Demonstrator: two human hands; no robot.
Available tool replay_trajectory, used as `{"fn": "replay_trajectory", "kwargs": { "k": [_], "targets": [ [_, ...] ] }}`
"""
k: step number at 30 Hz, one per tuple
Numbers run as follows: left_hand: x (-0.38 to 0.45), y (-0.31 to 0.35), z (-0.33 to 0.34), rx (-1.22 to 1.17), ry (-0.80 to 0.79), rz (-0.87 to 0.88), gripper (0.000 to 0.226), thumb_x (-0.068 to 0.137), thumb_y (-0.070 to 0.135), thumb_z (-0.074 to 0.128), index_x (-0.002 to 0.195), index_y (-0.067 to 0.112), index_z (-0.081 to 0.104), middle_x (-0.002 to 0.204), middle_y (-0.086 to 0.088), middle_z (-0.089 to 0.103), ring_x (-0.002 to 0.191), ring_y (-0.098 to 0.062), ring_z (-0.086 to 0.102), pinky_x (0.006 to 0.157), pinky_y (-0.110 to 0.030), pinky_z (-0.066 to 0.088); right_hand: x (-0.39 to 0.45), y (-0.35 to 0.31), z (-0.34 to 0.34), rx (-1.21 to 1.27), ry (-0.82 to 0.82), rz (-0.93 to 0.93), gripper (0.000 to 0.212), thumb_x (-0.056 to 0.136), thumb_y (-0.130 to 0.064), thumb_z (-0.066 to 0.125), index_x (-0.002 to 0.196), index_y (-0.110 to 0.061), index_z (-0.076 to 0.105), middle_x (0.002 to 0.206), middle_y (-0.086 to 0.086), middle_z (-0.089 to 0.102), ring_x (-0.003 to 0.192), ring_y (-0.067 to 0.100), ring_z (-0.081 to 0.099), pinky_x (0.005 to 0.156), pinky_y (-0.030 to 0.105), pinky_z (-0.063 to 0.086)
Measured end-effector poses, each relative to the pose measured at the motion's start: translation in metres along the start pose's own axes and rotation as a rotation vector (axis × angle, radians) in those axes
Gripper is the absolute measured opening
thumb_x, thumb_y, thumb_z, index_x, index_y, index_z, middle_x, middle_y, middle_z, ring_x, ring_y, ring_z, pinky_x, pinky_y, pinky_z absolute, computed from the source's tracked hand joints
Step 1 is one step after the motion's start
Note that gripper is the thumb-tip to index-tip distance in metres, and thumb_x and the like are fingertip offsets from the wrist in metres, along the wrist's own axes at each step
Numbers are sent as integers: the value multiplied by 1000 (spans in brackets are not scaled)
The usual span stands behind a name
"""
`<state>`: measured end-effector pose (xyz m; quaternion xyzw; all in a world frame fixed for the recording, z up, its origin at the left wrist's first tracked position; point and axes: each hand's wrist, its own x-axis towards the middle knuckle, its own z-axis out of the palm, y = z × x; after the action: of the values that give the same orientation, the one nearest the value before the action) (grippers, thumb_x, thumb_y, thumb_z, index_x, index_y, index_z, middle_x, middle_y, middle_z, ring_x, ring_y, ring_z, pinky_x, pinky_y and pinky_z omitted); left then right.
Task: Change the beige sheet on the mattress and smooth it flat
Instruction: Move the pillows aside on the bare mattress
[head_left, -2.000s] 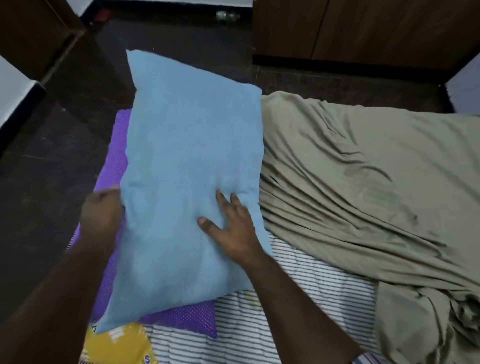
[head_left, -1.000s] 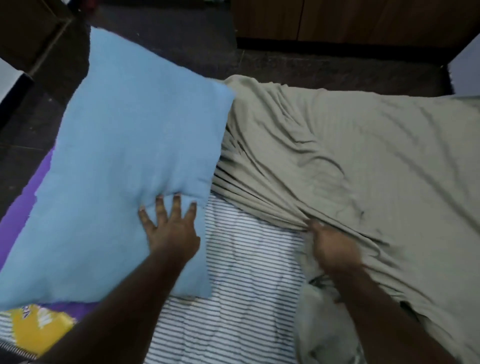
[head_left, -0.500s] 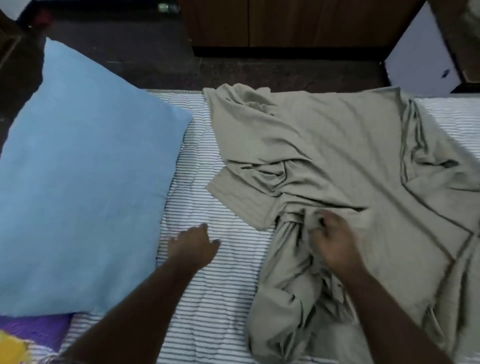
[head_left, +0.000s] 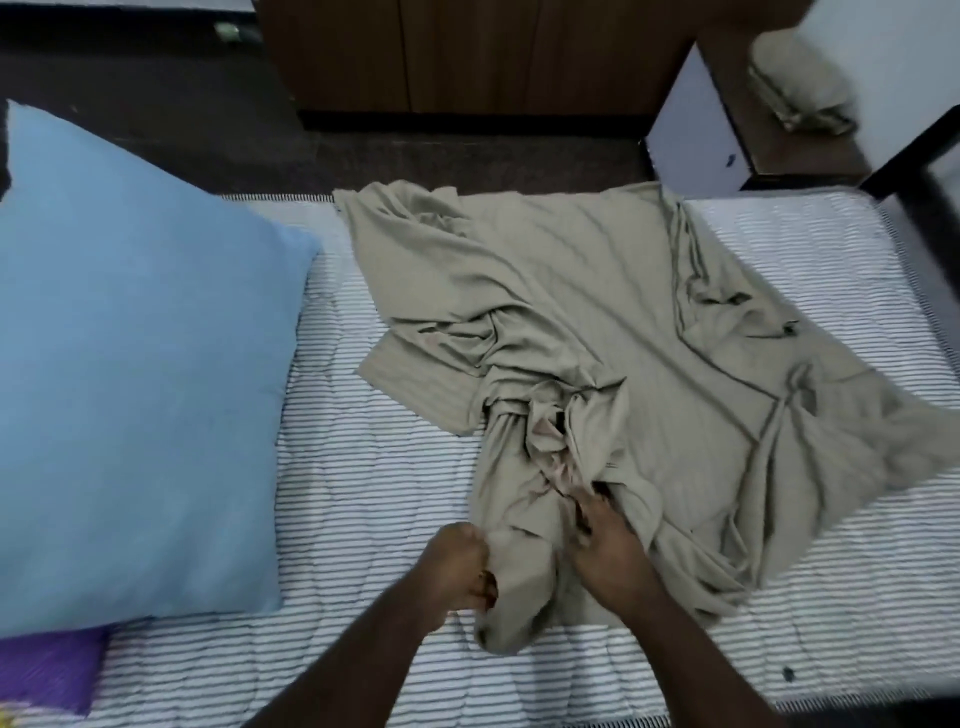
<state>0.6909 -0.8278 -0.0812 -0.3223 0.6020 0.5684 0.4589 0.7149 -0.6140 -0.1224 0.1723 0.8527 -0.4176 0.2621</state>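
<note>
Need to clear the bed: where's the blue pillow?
In the head view, the blue pillow lies on the striped mattress's left end, left of the bunched beige sheet.

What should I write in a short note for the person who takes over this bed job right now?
Left hand: grips the near bunched end of the beige sheet.
Right hand: grip on the same bunch, beside the left.
Sheet lies crumpled in the middle of the striped mattress; blue pillow rests at the left end.
Done: sheet pulled loose.
Left: take it off, spread the sheet, smooth it.
</note>
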Motion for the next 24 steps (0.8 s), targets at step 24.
{"fn": "replay_trajectory", "kwargs": {
  "k": [24],
  "targets": [
    [-228,128,74,279,85,1012,63,71,16,78,130,28,61,123,4,61,114,-11,57,97,-27,50,-164,-192,-203,30,401,-500,27,77,-19,60,99,-30,72,91,-11,73,85,7,66,75,25,52]
  ]
}}
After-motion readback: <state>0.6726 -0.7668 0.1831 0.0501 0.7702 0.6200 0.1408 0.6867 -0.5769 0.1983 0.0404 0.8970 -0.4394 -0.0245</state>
